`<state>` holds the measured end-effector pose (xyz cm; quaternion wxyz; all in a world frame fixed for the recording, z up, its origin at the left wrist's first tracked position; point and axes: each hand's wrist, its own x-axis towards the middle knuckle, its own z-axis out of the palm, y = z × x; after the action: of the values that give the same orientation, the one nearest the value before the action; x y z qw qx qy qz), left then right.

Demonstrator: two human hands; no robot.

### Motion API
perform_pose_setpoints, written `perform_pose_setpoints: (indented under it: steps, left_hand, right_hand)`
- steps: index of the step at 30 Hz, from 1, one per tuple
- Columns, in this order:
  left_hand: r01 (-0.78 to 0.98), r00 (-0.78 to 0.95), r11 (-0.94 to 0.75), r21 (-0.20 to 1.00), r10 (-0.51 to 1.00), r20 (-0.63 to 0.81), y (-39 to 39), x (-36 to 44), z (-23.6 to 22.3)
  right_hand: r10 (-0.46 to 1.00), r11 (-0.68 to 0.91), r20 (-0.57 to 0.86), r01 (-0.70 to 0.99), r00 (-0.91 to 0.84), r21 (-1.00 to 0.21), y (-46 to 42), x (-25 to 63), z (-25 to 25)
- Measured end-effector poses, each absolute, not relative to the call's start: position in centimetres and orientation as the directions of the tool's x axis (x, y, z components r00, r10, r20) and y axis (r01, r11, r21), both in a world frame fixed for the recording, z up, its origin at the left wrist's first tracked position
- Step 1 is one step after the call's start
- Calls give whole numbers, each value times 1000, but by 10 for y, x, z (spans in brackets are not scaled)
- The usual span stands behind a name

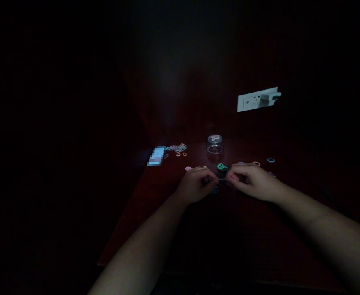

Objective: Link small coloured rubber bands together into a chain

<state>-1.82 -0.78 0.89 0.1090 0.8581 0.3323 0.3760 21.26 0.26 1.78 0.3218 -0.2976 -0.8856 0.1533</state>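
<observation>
Dimly, the reddish table (155,209) meets dark walls.

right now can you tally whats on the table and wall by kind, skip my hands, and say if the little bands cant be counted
jar: 1
lit rectangle, blurred: 1
socket panel: 1
plug: 1
total: 4, without the small bands, which overlap and are partly hidden, so no sure count
</observation>
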Motion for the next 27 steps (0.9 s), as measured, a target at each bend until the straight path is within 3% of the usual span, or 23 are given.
perform_pose_setpoints:
  steps: [27]
  left_hand:
    - [496, 496, -744, 448, 666, 557, -8, -19, 7]
  right_hand:
    - [675, 733, 427, 482, -601, -480, 8, 223, 20]
